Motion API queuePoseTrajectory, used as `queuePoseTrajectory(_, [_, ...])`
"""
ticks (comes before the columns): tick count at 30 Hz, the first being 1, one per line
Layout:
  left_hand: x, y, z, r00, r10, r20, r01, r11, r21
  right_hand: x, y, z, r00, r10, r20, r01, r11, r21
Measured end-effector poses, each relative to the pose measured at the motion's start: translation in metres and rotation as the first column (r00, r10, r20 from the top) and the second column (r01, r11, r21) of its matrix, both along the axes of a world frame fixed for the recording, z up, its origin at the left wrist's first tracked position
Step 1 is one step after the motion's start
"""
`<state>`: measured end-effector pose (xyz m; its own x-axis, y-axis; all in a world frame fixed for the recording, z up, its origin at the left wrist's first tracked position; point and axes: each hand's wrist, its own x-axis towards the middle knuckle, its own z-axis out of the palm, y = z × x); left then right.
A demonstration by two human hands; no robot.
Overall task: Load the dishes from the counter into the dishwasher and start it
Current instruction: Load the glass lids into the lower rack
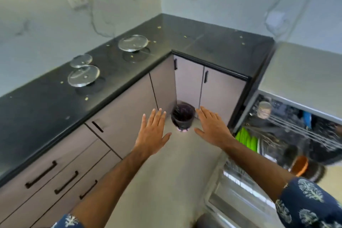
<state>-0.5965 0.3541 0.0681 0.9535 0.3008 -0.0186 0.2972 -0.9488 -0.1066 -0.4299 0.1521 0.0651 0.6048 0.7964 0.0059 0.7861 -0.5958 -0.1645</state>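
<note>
Three glass lids are what remains on the black counter. Taking the counter's inner corner as the landmark, the largest lid lies nearest it, resting knob-down. The middle lid and the small lid lie farther from the corner, along the same run, overlapping or touching at their rims.

On the other side of that corner, past the short return of counter, stands the dishwasher, its door dropped open and a rack pulled out. The rack already holds green plates, a jar or glass and an orange bowl, though blur hides the finer detail.

Both hands hang in the air below the corner, above the floor. The left hand and the right hand are spread flat with fingers straight, and neither holds anything. Between them, on the floor against the corner cabinets, sits a dark waste bin.

The lids look like the likeliest source of trouble. Glass that is smooth and possibly wet could slip from a one-handed pinch, and lifting one of the two overlapping lids may drag the other towards the counter edge. The lowered door also juts into the walking space, so a turn made without looking could catch a shin or knock the rack.
</note>
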Motion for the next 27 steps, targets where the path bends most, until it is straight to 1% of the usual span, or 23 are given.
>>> queuePoseTrajectory(4, [0.017, 0.064, 0.011, 0.997, 0.072, 0.018, -0.072, 0.997, -0.015, 0.034, 0.076, 0.013, 0.999, 0.047, 0.021, -0.048, 0.998, 0.040])
queuePoseTrajectory(8, [0.043, 0.125, 0.012, 0.993, 0.113, 0.034, -0.112, 0.993, -0.022, 0.077, 0.155, 0.013, 0.996, 0.089, 0.014, -0.090, 0.993, 0.080])
queuePoseTrajectory(10, [0.062, 0.159, 0.009, 0.991, 0.130, 0.033, -0.131, 0.991, 0.001, 0.104, 0.196, 0.013, 0.995, 0.100, -0.011, -0.099, 0.990, 0.100])
queuePoseTrajectory(12, [0.078, 0.186, 0.009, 0.987, 0.159, 0.031, -0.159, 0.987, -0.009, 0.121, 0.227, 0.012, 0.991, 0.125, -0.038, -0.120, 0.987, 0.111])
queuePoseTrajectory(17, [0.137, 0.271, 0.013, 0.970, 0.230, 0.078, -0.230, 0.973, -0.004, 0.181, 0.318, 0.017, 0.977, 0.214, -0.023, -0.211, 0.974, 0.086])
queuePoseTrajectory(18, [0.150, 0.288, 0.014, 0.964, 0.247, 0.099, -0.247, 0.969, -0.012, 0.195, 0.337, 0.020, 0.973, 0.229, -0.002, -0.228, 0.971, 0.069])
queuePoseTrajectory(19, [0.163, 0.305, 0.015, 0.956, 0.275, 0.101, -0.271, 0.961, -0.052, 0.211, 0.358, 0.021, 0.968, 0.251, 0.006, -0.251, 0.966, 0.058])
queuePoseTrajectory(20, [0.173, 0.320, 0.015, 0.949, 0.299, 0.100, -0.291, 0.953, -0.089, 0.224, 0.376, 0.022, 0.963, 0.268, 0.000, -0.268, 0.962, 0.050])
queuePoseTrajectory(24, [0.204, 0.376, 0.000, 0.948, 0.306, 0.086, -0.296, 0.949, -0.110, 0.258, 0.438, 0.020, 0.955, 0.294, -0.042, -0.292, 0.955, 0.052])
queuePoseTrajectory(26, [0.220, 0.407, -0.013, 0.948, 0.310, 0.069, -0.300, 0.946, -0.122, 0.274, 0.470, 0.013, 0.957, 0.278, -0.082, -0.273, 0.959, 0.074])
queuePoseTrajectory(27, [0.229, 0.423, -0.020, 0.952, 0.303, 0.051, -0.294, 0.946, -0.135, 0.281, 0.486, 0.009, 0.959, 0.255, -0.127, -0.243, 0.965, 0.101])
